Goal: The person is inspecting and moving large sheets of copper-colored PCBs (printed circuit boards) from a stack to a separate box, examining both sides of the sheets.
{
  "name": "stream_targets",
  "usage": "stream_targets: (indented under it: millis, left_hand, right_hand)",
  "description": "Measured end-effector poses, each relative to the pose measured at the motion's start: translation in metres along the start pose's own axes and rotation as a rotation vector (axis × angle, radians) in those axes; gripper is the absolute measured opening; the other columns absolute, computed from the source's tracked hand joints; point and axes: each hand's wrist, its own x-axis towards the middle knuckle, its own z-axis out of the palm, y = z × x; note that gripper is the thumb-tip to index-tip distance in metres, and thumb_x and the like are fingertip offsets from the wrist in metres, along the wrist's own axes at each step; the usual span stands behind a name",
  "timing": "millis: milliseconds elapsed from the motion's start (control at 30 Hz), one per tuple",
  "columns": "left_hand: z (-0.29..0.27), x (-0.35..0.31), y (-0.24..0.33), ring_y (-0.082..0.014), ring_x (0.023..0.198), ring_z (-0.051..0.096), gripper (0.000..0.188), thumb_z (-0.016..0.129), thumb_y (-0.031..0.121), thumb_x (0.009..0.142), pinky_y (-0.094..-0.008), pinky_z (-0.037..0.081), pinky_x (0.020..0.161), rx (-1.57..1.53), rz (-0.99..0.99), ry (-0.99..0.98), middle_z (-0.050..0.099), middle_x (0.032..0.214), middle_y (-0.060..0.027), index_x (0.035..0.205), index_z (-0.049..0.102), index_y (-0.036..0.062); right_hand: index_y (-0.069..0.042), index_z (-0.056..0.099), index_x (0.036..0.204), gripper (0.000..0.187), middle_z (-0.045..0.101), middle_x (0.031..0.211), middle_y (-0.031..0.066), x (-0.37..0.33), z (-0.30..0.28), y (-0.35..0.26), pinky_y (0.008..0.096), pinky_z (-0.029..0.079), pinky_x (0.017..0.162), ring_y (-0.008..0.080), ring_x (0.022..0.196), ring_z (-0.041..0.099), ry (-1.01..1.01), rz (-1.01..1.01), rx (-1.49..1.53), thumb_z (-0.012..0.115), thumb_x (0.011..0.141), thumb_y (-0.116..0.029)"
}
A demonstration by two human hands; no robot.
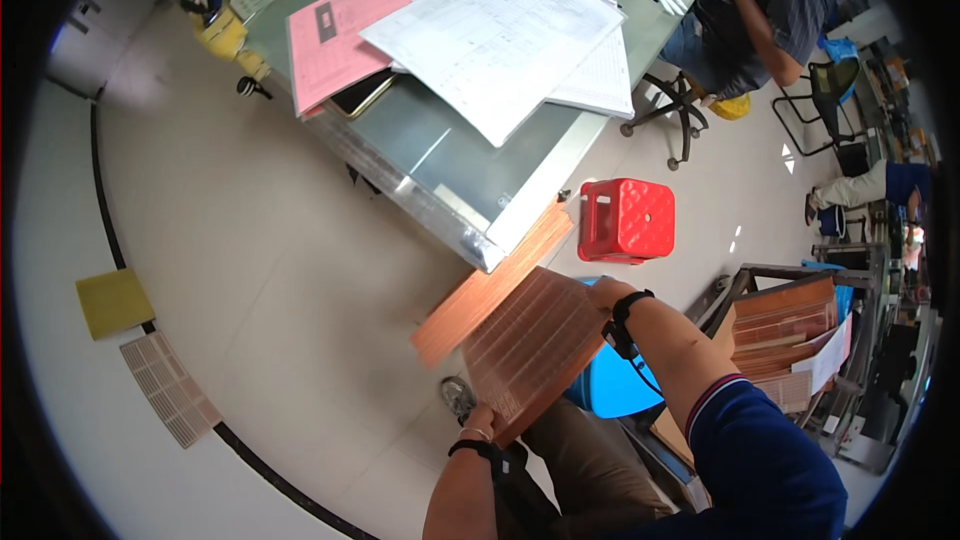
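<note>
Between my two hands is a thick stack of copper-coloured panels, its top sheet marked with rows of fine lines. My left hand grips the near left corner. At the far right corner, my right hand is closed on the edge, its fingers partly hidden. The stack is tilted above a blue stool, which it partly covers. Just beyond it, another copper-coloured stack stands on edge by the corner of the glass-topped table.
Papers, a pink sheet and a phone lie on the table. A red stool stands to its right. A seated person is at the far right. More panels fill a rack at right.
</note>
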Motion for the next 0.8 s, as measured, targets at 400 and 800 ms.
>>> stream_targets:
  millis: [400,800]
  left_hand:
    - [-0.028,-0.081,0.026,-0.0247,0.085,0.058,0.028,0.05,0.029,0.086,-0.0385,0.048,0.076,-0.553,0.067,-0.286,0.06,0.094,-0.0109,0.098,0.056,0.0046]
    - [-0.05,-0.095,0.106,-0.0221,0.121,0.037,0.041,0.048,0.033,0.083,-0.039,0.034,0.096,-0.44,0.069,-0.238,0.044,0.126,-0.0084,0.113,0.048,0.0052]
  right_hand:
    - [0.011,0.036,0.12,0.057,0.052,0.115,0.0233,0.01,-0.014,0.027,0.0473,0.045,0.087,0.0299,0.098,0.058,-0.35,0.201,1.456,0.034,0.094,-0.039]
    - [-0.004,0.053,0.11,0.036,0.063,0.087,0.0085,-0.096,0.203,0.014,0.0287,0.052,0.054,0.0161,0.061,0.062,0.087,0.019,1.138,0.038,0.093,-0.032]
